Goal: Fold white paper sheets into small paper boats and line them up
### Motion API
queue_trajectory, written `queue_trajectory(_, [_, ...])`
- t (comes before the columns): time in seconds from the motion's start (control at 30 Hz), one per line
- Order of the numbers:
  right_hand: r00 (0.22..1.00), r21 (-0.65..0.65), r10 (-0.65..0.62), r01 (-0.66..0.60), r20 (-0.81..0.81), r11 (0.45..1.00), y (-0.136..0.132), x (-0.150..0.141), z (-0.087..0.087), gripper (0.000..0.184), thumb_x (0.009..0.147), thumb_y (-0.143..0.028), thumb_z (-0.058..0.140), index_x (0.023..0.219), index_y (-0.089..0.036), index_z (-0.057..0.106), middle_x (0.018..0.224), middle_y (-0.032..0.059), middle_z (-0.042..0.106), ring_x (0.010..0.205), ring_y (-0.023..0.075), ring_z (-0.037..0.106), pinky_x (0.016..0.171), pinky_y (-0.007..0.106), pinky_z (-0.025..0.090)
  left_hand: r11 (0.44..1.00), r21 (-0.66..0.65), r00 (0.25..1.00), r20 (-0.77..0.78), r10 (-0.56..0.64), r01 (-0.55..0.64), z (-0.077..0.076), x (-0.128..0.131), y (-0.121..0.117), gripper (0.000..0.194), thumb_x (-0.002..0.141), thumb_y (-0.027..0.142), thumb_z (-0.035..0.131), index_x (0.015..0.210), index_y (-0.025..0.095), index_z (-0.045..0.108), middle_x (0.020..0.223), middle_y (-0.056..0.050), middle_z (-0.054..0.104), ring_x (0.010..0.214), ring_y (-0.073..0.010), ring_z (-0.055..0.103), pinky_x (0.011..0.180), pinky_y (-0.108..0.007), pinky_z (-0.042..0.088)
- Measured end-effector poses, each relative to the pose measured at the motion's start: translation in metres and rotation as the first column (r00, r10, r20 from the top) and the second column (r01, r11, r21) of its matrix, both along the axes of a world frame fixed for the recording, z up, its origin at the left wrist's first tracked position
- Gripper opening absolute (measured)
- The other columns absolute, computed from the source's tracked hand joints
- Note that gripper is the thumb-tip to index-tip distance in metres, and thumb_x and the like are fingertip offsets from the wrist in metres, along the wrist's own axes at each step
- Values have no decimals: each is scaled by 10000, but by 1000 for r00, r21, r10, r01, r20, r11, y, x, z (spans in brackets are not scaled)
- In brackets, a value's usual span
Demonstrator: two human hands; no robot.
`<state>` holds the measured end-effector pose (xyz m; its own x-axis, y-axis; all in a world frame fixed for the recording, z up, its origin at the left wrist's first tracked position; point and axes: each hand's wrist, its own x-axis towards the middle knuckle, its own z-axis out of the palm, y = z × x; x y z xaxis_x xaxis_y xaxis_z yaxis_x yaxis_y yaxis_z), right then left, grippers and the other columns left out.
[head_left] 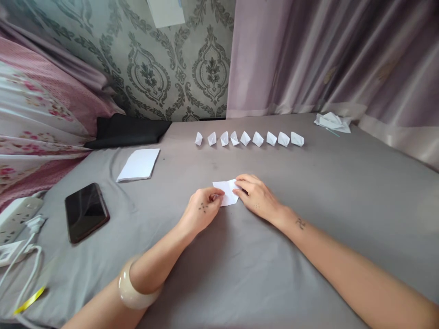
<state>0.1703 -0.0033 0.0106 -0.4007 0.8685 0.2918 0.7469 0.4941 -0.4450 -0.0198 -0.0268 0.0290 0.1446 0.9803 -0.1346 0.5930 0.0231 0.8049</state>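
Note:
A small white sheet of paper (227,188), with a crease down it, lies on the grey cloth between my two hands. My left hand (205,206) pinches its left edge between thumb and fingers. At the right edge, my right hand (255,194) has its thumb and fingertips on the paper, gripping the corner side. Beyond my hands stands a row of several small folded white paper pieces (258,139). A stack of white paper sheets (140,165) rests to the left of the row.
On the left lie a dark phone (87,212), a white power strip (17,217) with plugged cables and a yellow strip (30,300). Black fabric (128,130) sits by the wall. Crumpled white paper (332,121) lies at the far right by the curtain (295,55).

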Motion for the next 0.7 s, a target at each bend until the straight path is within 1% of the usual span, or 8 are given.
queue_trajectory(0.1, [999,40,19,-18,-30,999,7,2,-1,151,900,-214,530,956,-177,665,1117,72,597,1023,189,539,868,337,465,999,-26,999,-20,-27,26,0,-2,-1,327,775,242,454,999,168,680,667,11,582,565,-110,493,515,-216,348])
queue_trajectory(0.17, [999,92,32,-31,-4,995,4,2,1,168,900,-167,508,941,-182,670,1079,75,600,992,189,532,824,332,474,998,-20,998,-46,-53,52,2,-3,-2,372,745,193,453,1053,159,660,698,8,597,564,-109,504,518,-216,366])
queue_trajectory(0.27, [986,75,147,-153,85,985,-10,5,5,312,894,-50,402,967,-189,671,1006,69,629,954,184,543,771,322,491,993,57,987,-134,-92,100,7,-3,-4,394,720,140,469,1064,154,659,784,-20,632,634,-124,553,586,-232,425])
queue_trajectory(0.4, [962,17,249,-252,111,968,-28,9,10,425,861,-6,348,1164,-165,601,1188,96,600,1124,208,525,884,360,509,973,180,965,-243,-99,145,6,0,-5,351,754,93,470,1037,158,667,870,-52,648,715,-144,595,695,-268,475])
queue_trajectory(0.47, [964,26,251,-254,92,967,-28,10,11,446,853,-16,355,1218,-163,565,1251,102,574,1184,216,502,940,383,499,960,235,958,-277,-81,149,1,2,-4,294,794,117,486,1025,165,663,884,-55,649,728,-151,607,716,-278,484])
queue_trajectory(0.57, [968,33,235,-239,86,971,-17,9,11,439,851,-32,365,1218,-173,561,1280,103,550,1197,220,497,947,404,504,935,318,932,-362,-35,159,-10,3,-3,241,850,166,489,1040,172,637,919,-61,647,753,-165,614,709,-286,482])
queue_trajectory(0.63, [972,47,212,-218,99,975,-9,9,11,417,844,-31,374,1176,-172,584,1271,111,540,1175,227,499,921,416,513,910,370,899,-438,-4,185,-14,6,-4,243,890,184,445,1069,179,608,962,-69,637,784,-175,614,693,-287,476])
queue_trajectory(0.7, [976,69,183,-192,118,979,-6,13,12,400,838,-27,380,1133,-169,609,1240,119,547,1154,236,496,903,427,516,893,387,851,-525,11,227,-15,10,-5,249,914,188,404,1089,181,581,983,-79,624,820,-188,610,677,-286,470])
